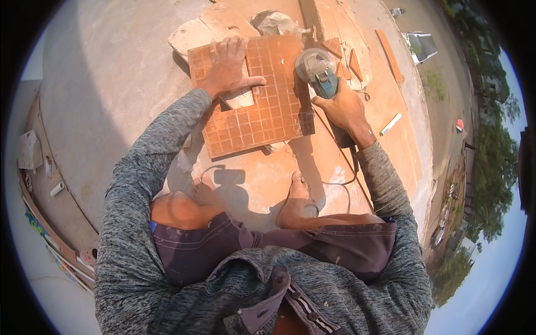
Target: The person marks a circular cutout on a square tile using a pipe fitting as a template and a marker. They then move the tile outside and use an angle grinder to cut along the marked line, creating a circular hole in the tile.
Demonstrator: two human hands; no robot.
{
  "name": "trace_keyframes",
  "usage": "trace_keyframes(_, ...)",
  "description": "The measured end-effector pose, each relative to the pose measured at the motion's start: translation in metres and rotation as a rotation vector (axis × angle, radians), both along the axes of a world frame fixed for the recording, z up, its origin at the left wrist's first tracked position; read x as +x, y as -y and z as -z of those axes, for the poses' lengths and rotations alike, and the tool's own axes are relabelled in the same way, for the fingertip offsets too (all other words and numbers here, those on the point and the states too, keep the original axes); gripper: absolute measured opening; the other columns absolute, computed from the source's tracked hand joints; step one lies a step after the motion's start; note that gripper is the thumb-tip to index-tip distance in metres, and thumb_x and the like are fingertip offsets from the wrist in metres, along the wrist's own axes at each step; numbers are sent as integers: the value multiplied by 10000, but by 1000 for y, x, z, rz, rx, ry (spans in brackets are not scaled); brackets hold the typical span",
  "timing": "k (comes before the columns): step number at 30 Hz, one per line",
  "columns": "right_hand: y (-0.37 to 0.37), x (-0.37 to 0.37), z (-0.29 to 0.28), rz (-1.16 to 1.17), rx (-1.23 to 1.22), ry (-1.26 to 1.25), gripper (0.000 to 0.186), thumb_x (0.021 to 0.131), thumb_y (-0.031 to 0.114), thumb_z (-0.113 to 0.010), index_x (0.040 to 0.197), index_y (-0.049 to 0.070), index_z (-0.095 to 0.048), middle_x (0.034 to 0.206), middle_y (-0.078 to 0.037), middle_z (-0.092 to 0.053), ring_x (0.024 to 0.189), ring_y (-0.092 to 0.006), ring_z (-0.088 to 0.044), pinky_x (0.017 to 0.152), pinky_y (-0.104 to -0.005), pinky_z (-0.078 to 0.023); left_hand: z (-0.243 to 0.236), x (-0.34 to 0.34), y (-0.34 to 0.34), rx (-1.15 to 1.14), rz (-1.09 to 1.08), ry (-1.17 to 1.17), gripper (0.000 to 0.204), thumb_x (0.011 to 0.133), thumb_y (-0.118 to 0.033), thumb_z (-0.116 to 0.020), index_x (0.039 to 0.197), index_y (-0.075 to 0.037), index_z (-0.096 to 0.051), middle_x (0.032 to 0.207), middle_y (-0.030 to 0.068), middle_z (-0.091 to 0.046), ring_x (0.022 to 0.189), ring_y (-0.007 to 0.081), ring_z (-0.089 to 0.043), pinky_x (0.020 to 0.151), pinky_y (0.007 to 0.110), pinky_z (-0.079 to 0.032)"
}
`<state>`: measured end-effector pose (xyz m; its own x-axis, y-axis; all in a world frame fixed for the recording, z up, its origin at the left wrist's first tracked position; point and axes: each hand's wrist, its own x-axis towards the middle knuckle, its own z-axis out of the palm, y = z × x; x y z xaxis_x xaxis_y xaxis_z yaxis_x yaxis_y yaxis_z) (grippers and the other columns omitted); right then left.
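Observation:
A square terracotta tile [273, 114] with a grid of raised ridges lies in front of my feet, propped on pieces beneath it. A rectangular hole is cut through it left of the middle. My left hand [228, 67] lies with fingers spread across the tile's upper left, thumb reaching over the hole. My right hand [343, 109] is wrapped round the body of a blue-green angle grinder [324, 81]. The grinder's round disc end sits at the tile's right edge; whether it touches the tile I cannot tell. Its cord runs back toward my right foot.
Several cut tile scraps [333, 47] lie beyond the grinder, with a long tile strip [389, 56] further right. A white marker [391, 124] lies right of my right wrist. A pale slab [204, 28] and a crumpled bag [276, 23] are behind the tile. Orange dust coats the floor.

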<state>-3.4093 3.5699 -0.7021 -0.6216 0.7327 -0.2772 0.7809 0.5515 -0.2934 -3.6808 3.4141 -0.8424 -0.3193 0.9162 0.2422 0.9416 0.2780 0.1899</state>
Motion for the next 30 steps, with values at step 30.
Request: trace_keyframes(30, 5, -6, 3, -15, -75, -33, 719, 759, 407, -796, 1258, -50, -552, 1078, -314, -722, 1044, -462, -710, 934, -509, -550, 2, 1, -2, 4, -8, -9, 1287, 737, -918, -623, 1576, 19, -351, 1557, 273, -363, 1495, 450, -261, 1195, 716, -78)
